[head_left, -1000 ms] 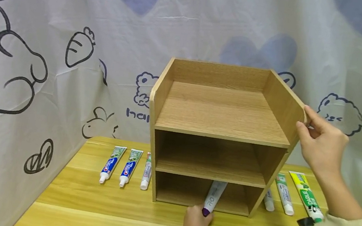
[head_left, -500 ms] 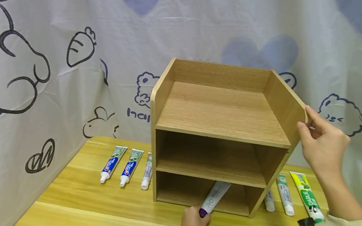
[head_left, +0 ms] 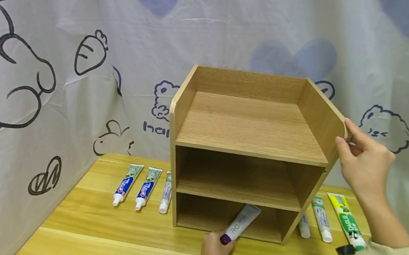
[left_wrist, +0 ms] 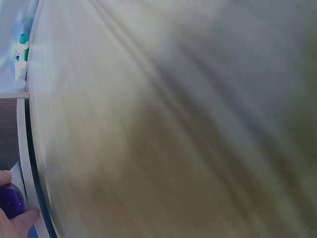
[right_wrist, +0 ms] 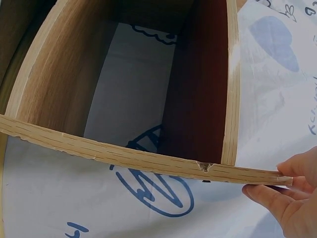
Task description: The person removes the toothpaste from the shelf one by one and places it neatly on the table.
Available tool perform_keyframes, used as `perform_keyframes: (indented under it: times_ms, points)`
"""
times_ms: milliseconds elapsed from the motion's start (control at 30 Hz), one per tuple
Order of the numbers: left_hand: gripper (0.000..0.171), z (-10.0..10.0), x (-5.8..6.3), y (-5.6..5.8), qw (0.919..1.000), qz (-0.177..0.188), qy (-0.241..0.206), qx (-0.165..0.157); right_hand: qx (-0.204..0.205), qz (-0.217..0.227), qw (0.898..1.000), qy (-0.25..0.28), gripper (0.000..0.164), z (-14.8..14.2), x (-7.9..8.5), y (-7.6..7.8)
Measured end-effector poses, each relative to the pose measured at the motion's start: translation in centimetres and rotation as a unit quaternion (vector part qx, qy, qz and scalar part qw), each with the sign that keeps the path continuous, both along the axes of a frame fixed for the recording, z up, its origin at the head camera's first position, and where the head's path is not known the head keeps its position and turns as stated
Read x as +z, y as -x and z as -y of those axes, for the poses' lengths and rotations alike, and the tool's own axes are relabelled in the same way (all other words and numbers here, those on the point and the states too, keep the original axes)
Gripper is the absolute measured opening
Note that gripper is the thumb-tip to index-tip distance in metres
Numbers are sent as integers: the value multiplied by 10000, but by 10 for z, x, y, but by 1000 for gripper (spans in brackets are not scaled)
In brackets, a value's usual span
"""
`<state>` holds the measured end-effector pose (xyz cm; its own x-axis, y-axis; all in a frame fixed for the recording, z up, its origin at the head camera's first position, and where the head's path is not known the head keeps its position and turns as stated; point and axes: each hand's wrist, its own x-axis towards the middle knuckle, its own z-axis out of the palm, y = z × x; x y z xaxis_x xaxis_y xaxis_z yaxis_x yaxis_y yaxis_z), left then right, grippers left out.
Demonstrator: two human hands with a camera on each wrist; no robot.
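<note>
My left hand (head_left: 213,253) grips a white toothpaste tube (head_left: 244,220) by its purple cap end, at the front of the bottom compartment of a wooden shelf (head_left: 255,128). The tube slants up and right, its flat end in the compartment's opening. In the left wrist view, fingers surround the purple cap (left_wrist: 11,201). Up at the shelf's right side panel, my right hand (head_left: 366,163) pinches the front edge between thumb and fingers. The right wrist view shows that panel edge (right_wrist: 124,156) held by fingertips (right_wrist: 265,193).
On the wooden table (head_left: 96,230), two blue-and-green toothpaste tubes (head_left: 125,185) and a white-green tube (head_left: 166,194) lie left of the shelf. To its right are a white tube (head_left: 304,226), a white-green tube (head_left: 322,218) and a yellow-green tube (head_left: 348,221). A printed cloth (head_left: 130,38) hangs behind.
My left hand has shifted slightly left, and the tube it holds has tilted further to the right. My right hand stays on the shelf's edge.
</note>
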<state>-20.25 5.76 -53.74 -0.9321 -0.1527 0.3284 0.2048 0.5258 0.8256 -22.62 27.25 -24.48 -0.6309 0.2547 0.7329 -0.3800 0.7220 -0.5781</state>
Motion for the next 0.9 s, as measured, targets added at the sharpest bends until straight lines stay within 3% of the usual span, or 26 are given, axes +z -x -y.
perform_keyframes:
  times_ms: [233,567,900]
  points:
    - [33,14,2,-3,9999,103,86,107,21,-11,10000,-24,39,0,0,0]
    - [37,38,5,-5,9988,82,-446,-186,18,-1,10000,-15,39,0,1,0]
    - [37,59,6,-5,9975,166,-578,-363,50,106,9999,53,40,0,2,-1]
